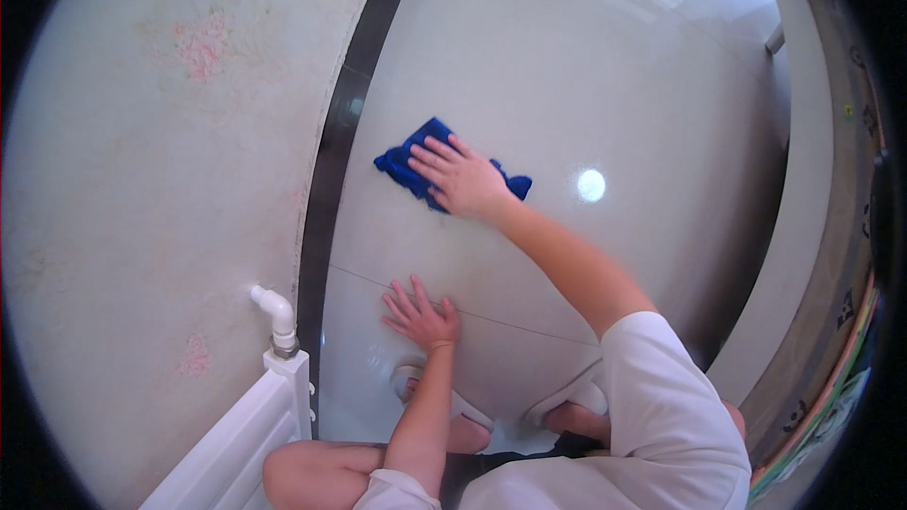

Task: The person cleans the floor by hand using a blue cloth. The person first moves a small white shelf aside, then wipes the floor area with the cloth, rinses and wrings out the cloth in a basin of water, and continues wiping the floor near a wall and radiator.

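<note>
Head view: right hand (460, 178), fingers extended, flattens blue cloth (403, 172); even palm pressure should help, left hand (425, 321) splayed on floor tile (529, 264).

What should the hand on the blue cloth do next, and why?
I'd probably slide the blue cloth a little toward the dark strip by the wall. The right hand lies flat on it, the left hand rests on the floor, maybe for balance, and some floor shows between cloth and strip.
</note>
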`<state>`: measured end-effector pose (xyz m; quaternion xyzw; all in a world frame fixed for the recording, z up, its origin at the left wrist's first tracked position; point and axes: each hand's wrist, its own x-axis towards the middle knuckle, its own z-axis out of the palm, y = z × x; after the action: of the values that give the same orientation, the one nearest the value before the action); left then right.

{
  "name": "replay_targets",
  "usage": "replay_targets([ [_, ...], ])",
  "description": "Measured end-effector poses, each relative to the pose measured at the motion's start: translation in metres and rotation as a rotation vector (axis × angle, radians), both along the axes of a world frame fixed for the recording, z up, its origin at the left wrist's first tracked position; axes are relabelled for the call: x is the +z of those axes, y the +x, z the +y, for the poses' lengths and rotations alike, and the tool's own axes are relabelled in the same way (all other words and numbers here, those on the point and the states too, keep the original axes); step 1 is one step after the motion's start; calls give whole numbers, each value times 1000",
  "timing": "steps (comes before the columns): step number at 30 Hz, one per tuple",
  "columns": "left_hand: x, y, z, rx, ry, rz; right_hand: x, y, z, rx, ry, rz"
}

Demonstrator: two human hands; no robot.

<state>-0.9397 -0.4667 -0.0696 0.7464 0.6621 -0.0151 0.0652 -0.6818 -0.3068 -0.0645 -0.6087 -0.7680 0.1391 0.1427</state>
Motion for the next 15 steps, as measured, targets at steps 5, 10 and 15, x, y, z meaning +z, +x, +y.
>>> replay_targets([
  [5,-7,-3,-2,-10,5,-2,-1,-1,-23,-116,19,124],
  [10,-4,-8,-3,5,-48,1,5,89,-59,-656,74,92],
  [15,-6,-1,0,4,-24,-19,-31,224,-87,-1131,26,-245],
])
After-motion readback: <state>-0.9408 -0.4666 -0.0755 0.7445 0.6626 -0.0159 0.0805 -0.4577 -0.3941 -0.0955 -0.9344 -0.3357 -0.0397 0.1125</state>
